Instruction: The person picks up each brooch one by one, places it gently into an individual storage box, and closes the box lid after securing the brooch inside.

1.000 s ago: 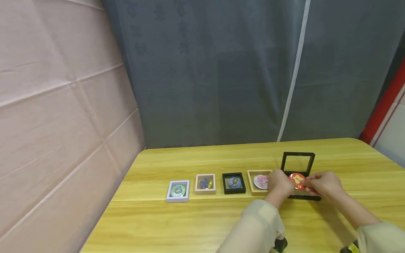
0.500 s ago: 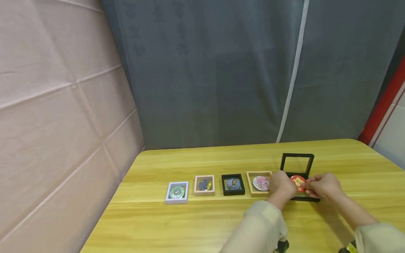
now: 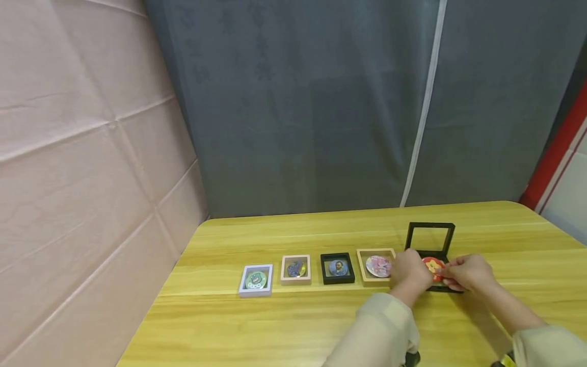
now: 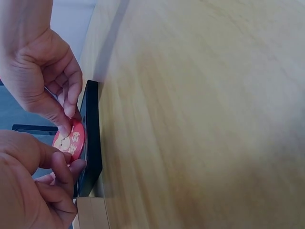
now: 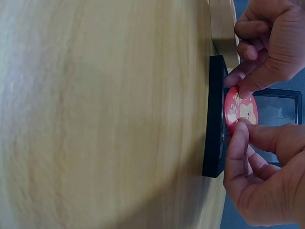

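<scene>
A round red badge (image 3: 432, 265) with a yellow star-shaped figure is between both hands at the right of the table. My left hand (image 3: 409, 272) pinches its left edge, thumb on the printed face. From the other side my right hand (image 3: 472, 272) pinches the opposite edge between thumb and fingers. The badge sits over the lower half of a hinged black display frame (image 5: 214, 119), whose other half stands raised behind it. In the right wrist view the badge (image 5: 237, 107) looks slightly tilted at the frame's opening; fingers hide whether its underside touches.
Left of the black frame, a wooden-coloured frame (image 3: 362, 275) holds a pink badge. Farther left lie a small black frame (image 3: 338, 280), a pale pink frame (image 3: 295, 281) and a white frame (image 3: 255, 293), each with a round badge. A grey curtain (image 3: 293, 127) hangs behind the table.
Both hands have lowered the badge slightly toward the black frame's lower half. The left hand has shifted a little rightward. The other frames stay in place.
</scene>
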A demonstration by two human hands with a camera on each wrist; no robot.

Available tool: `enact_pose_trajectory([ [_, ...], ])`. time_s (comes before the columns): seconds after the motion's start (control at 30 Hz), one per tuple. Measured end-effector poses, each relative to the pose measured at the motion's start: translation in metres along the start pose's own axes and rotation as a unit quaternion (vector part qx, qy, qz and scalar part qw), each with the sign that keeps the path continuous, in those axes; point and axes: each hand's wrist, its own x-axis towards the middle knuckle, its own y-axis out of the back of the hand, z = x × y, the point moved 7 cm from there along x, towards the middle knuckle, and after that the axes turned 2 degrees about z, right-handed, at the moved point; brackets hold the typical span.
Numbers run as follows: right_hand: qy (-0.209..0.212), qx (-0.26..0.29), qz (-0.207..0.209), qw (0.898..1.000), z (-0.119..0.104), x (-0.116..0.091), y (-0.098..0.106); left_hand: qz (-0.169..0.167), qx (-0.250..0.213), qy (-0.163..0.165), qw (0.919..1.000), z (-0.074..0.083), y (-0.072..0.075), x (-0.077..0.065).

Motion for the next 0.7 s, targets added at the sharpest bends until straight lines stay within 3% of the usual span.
enact_pose_trajectory([
  [0.7,0.008,-0.036,0.016,0.999,0.0030,0.0020,-0.0027,0.013,0.035,0.008,0.9993,0.0029,-0.0012,0.0005],
])
